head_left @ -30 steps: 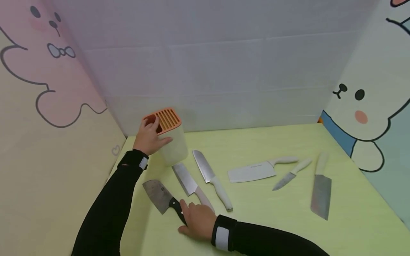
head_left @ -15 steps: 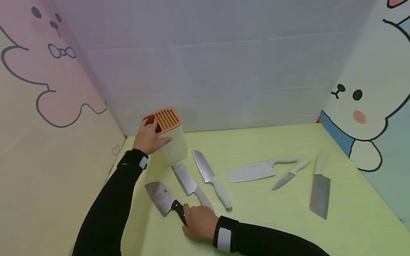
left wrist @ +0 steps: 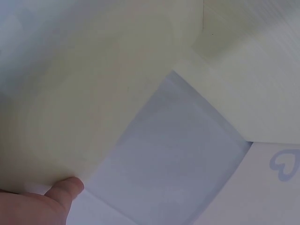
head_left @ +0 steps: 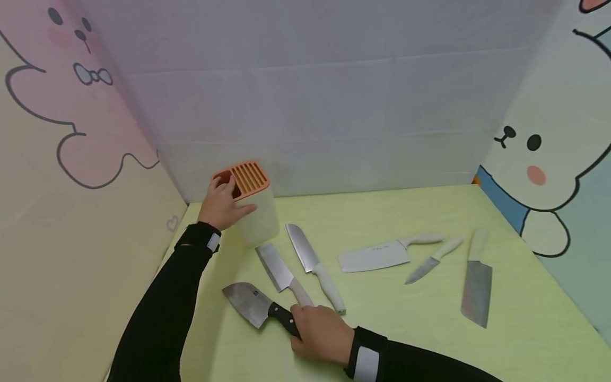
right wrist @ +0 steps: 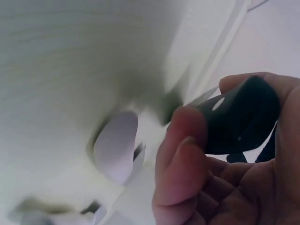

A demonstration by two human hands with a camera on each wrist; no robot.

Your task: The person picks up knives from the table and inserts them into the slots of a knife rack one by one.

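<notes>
My right hand [head_left: 322,334] grips the black handle of a kitchen knife [head_left: 248,303], its broad blade pointing to the upper left. In the right wrist view, fingers curl round the black handle [right wrist: 243,117]. At the back left, my left hand [head_left: 223,207] holds the rim of a white knife block [head_left: 261,217] with an orange slotted top [head_left: 252,178]. Its fingertips dip into the block's large opening and its thumb lies on the outer wall. Beside the held knife lie a small pink-handled cleaver [head_left: 277,268] and a white-handled knife [head_left: 305,252].
Farther right on the yellow-green table [head_left: 396,329] lie a white cleaver [head_left: 377,257], a small paring knife [head_left: 431,262] and another white-handled cleaver [head_left: 477,292]. A pale wall [head_left: 343,106] stands behind, with printed side panels left and right.
My right hand has closed round the black handle and moved right and toward me, bringing the knife along. The left hand and the block stay in place.
</notes>
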